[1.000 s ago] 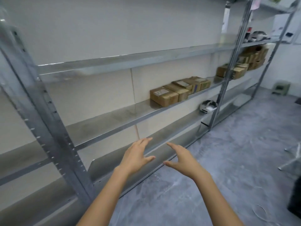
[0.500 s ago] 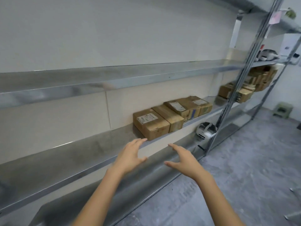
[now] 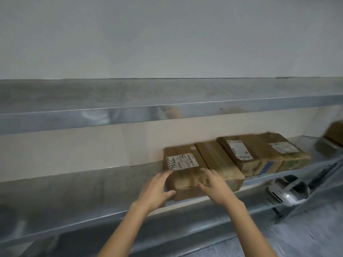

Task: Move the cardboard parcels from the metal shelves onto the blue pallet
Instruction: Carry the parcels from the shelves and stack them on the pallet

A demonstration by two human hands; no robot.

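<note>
At the front edge of the grey metal shelf (image 3: 74, 184), the leftmost brown white-labelled cardboard parcel (image 3: 185, 171) sits between the left hand (image 3: 157, 191) and right hand (image 3: 216, 184), each grip spread, perhaps touching it through the blur, so clamp both sides squarely before lifting.

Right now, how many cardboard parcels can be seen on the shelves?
5. Four in a row on the shelf: leftmost parcel, plain parcel, third parcel, fourth parcel. The fifth parcel is cut off at the right edge; more may be hidden.
</note>
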